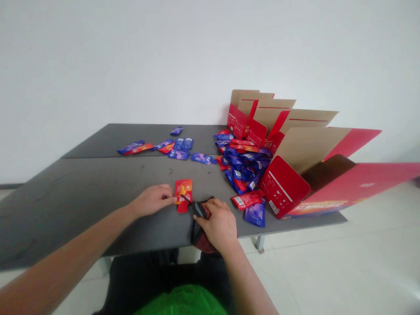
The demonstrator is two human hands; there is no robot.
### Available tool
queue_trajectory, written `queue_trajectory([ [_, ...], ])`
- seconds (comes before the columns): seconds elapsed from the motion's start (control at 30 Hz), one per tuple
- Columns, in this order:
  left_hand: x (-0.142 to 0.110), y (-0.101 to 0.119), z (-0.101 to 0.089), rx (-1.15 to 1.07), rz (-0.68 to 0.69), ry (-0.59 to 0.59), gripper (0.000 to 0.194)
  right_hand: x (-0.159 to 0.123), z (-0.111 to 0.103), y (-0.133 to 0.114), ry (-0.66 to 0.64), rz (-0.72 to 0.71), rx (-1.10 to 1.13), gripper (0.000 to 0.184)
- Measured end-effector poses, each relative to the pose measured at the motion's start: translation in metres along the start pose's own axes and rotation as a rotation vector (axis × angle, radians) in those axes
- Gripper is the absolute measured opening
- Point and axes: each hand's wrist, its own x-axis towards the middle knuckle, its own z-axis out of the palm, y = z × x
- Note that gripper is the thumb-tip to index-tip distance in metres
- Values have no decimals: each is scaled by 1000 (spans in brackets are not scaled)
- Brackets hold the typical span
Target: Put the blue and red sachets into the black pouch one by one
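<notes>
One red-orange sachet (183,194) on the grey table (98,197), edge apparently pinched between the fingers of the left hand (152,200), view poor; right hand (218,225) clenched on a dark fabric pouch (197,223) just beside it. Blue and red sachets (244,164) heaped against an open red carton (285,186)

The right hand (218,225) hides most of a dark cloth thing (197,227), a black string (187,199) crosses a red packet (183,194), a red box flap (370,179) runs off the picture, and words on the pile of packets (244,164) are too small to read
</notes>
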Motion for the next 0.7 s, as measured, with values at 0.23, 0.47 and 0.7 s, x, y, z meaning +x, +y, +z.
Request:
queue_trajectory([
  [0.23,-18,-2,0,-29,60,51,36,11,18,-43,-143,-240,-159,24],
  [0.47,-39,-30,-9,-25,30,18,32,13,50,-82,-239,-384,-57,32],
  [0.7,-51,-32,10,-55,-20,162,30,10,53,-80,-201,-401,-62,36],
])
